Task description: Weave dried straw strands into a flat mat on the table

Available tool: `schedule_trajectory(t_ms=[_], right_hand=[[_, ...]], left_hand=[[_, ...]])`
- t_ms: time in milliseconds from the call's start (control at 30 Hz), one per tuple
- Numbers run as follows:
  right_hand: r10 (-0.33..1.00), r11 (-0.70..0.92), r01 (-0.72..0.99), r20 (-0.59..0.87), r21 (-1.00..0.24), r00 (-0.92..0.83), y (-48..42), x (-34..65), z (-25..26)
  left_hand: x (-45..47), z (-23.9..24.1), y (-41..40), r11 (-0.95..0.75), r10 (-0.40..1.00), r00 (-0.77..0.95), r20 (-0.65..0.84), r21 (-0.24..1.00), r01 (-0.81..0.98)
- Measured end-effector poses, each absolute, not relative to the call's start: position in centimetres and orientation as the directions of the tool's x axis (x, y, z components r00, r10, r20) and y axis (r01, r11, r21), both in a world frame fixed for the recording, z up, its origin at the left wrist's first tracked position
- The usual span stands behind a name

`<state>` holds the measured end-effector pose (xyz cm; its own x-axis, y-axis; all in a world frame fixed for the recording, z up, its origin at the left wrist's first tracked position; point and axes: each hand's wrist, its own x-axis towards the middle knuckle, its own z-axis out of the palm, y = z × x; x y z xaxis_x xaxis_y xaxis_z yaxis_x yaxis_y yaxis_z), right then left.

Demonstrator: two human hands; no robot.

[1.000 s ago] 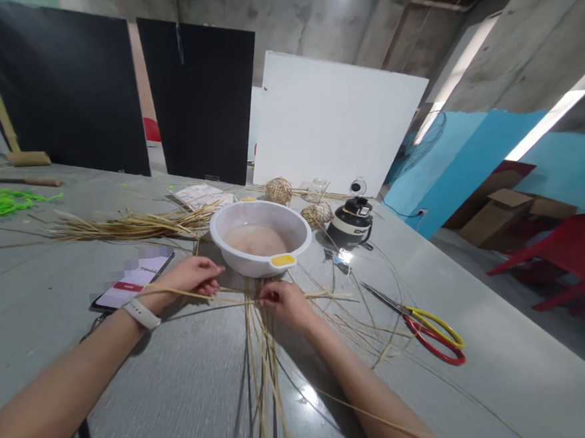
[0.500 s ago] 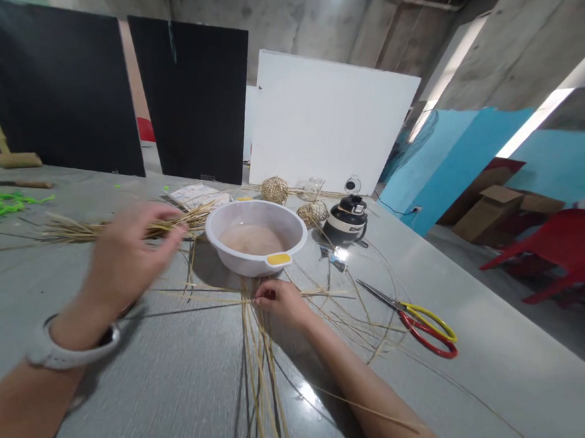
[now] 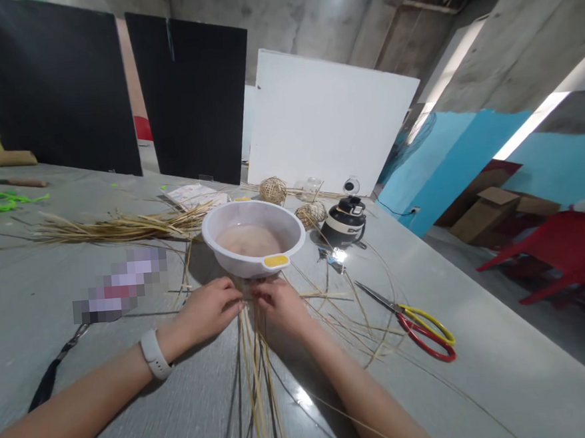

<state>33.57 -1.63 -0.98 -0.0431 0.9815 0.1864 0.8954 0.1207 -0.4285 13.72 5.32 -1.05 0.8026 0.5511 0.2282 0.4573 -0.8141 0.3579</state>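
Note:
Thin tan bamboo strips (image 3: 258,381) run from the near table edge up to a crossing just in front of the white basin (image 3: 214,244). My left hand (image 3: 211,309), with a pale watch band on its wrist, pinches the strips from the left side of the crossing. From the right, my right hand (image 3: 281,304) holds them with fingers curled. The two sets of fingertips are close together, and they partly hide the crossing. Cloudy water stands in the basin behind my hands. Other loose strips (image 3: 350,328) spread over the table to the right.
Scissors (image 3: 414,320) with red and yellow handles lie on the right. A black jug (image 3: 343,222), woven balls (image 3: 273,190) and a bamboo bundle (image 3: 123,227) are farther back. A blurred-out tag (image 3: 124,287) on a strap lies to the left.
My left hand has come right and toward me, from near the bamboo bundle to the crossing of strips. The blurred-out tag is now uncovered. My right hand stays at the crossing.

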Motion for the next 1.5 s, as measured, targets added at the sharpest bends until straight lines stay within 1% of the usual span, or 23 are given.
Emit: schedule_trajectory(t_ms=[100, 167, 267, 367, 533, 800, 1000, 1100, 1200, 1333, 1400, 1500], right_hand=[[0.976, 0.134, 0.957, 0.201, -0.257, -0.083, -1.9, 32.3, -1.1], [0.974, 0.131, 0.973, 0.208, -0.191, -0.09, -2.0, 31.8, -1.0], [0.969, 0.126, 0.982, 0.228, -0.143, -0.091, -2.0, 31.3, -1.2], [0.967, 0.127, 0.984, 0.235, -0.129, -0.094, -1.8, 31.0, -1.5], [0.965, 0.129, 0.98, 0.245, -0.149, -0.089, -1.6, 30.9, -1.7], [0.974, 0.121, 0.981, 0.209, -0.152, -0.088, -1.5, 31.0, -1.3], [0.976, 0.123, 0.976, 0.199, -0.177, -0.087, -1.3, 30.9, -1.5], [0.974, 0.14, 0.973, 0.205, -0.185, -0.101, -1.4, 30.9, -1.6], [0.971, 0.149, 0.962, 0.22, -0.228, -0.098, -1.5, 31.2, -1.5], [0.957, 0.095, 0.945, 0.289, -0.313, 0.0, -1.8, 32.7, -1.0], [0.961, 0.08, 0.936, 0.277, -0.344, 0.019, -1.8, 33.9, -0.5], [0.977, 0.068, 0.913, 0.214, -0.403, 0.022, -1.8, 35.8, 0.5]], left_hand=[[14.0, -1.7, 5.1, -0.804, 0.581, 0.768, 0.269, 0.339, 0.489], [14.1, -1.9, 5.1, -0.812, 0.57, 0.773, 0.278, 0.333, 0.479], [14.1, -2.0, 5.2, -0.825, 0.552, 0.781, 0.293, 0.33, 0.459], [14.1, -2.1, 5.3, -0.826, 0.547, 0.782, 0.299, 0.342, 0.447], [14.0, -2.3, 5.3, -0.82, 0.555, 0.778, 0.294, 0.348, 0.454], [14.0, -2.2, 5.0, -0.826, 0.556, 0.791, 0.255, 0.28, 0.49], [13.9, -2.5, 5.3, -0.826, 0.551, 0.79, 0.268, 0.309, 0.471], [13.9, -2.5, 5.3, -0.824, 0.555, 0.79, 0.261, 0.305, 0.478], [13.9, -2.3, 5.2, -0.825, 0.556, 0.789, 0.262, 0.291, 0.485], [13.9, -2.3, 5.1, -0.812, 0.575, 0.776, 0.258, 0.294, 0.504], [13.9, -2.3, 5.1, -0.808, 0.58, 0.772, 0.261, 0.302, 0.506], [13.9, -2.4, 5.1, -0.801, 0.588, 0.766, 0.258, 0.312, 0.51]])
